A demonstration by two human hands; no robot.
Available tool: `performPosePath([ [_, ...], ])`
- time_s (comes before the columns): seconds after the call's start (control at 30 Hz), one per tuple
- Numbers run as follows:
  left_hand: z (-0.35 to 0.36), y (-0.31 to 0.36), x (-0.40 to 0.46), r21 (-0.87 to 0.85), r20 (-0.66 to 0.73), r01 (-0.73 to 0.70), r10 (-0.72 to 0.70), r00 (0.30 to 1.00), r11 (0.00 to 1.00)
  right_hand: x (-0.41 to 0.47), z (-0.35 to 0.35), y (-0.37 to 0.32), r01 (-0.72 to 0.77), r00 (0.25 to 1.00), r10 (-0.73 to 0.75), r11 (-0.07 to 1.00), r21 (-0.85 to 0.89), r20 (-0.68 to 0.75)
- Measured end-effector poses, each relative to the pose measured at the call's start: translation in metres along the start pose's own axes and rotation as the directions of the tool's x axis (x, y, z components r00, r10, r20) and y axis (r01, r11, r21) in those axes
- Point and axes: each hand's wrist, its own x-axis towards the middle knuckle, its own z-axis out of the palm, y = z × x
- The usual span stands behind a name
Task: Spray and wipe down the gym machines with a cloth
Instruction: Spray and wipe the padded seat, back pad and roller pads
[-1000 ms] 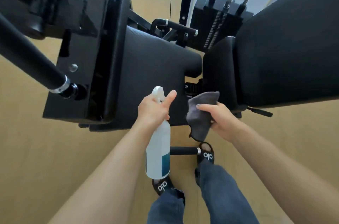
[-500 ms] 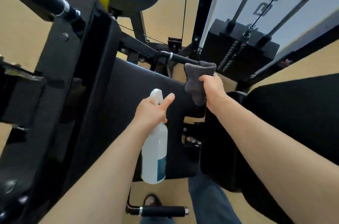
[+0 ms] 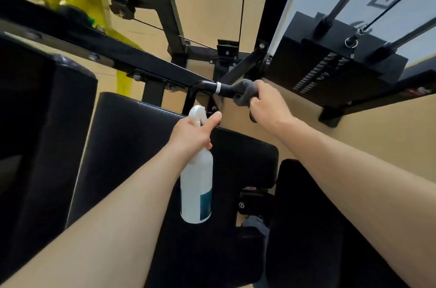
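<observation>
While my right hand point(image 3: 267, 103) is curled around the grey cloth point(image 3: 243, 93), wrapping it over the end of the black handle bar point(image 3: 212, 87), I judge the grip itself to be the weak spot: the cloth bunches on one side of the bar, so a pull along it could slide the cloth off the tip and leave part of the grip unwiped. Just below the handle bar, my left hand point(image 3: 192, 133) holds the white spray bottle point(image 3: 196, 184) by its neck, thumb stretched out past the nozzle and the body hanging down over the seat pad point(image 3: 132, 146). The nozzle points toward the bar and my other hand, so a stray squeeze would likely wet my wrist rather than the machine, and the hanging bottle could knock the pad. Right of the handle bar sits the weight stack point(image 3: 330, 68), near enough for knuckles to catch its corner.

Counted: one cloth, one bottle, one handle bar, one weight stack, two hands.
</observation>
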Motion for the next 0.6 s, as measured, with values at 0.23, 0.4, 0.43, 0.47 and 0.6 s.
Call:
performPosePath([
  [0.23,-0.007,-0.028,0.034,-0.38,0.019,0.177,-0.184,0.983,0.908,0.0,-0.006,-0.009,0.028,0.994,-0.011,0.989,0.143,-0.113],
  [0.4,-0.006,-0.037,0.039,-0.451,0.043,0.141,-0.136,0.99,0.881,0.006,-0.007,-0.008,-0.134,0.986,0.134,0.991,-0.01,0.1],
  [0.43,-0.004,-0.039,0.041,-0.458,0.041,0.142,-0.139,0.989,0.878,0.009,-0.006,-0.007,-0.136,0.99,0.136,0.991,0.012,0.04],
  [0.47,-0.003,-0.039,0.043,-0.459,0.033,0.137,-0.138,0.99,0.878,0.012,-0.005,-0.007,-0.132,0.99,0.134,0.989,0.067,-0.038],
  [0.6,0.001,-0.041,0.046,-0.493,0.013,0.118,-0.128,0.992,0.862,0.03,0.001,-0.011,-0.048,0.998,0.052,0.986,0.157,-0.023],
])
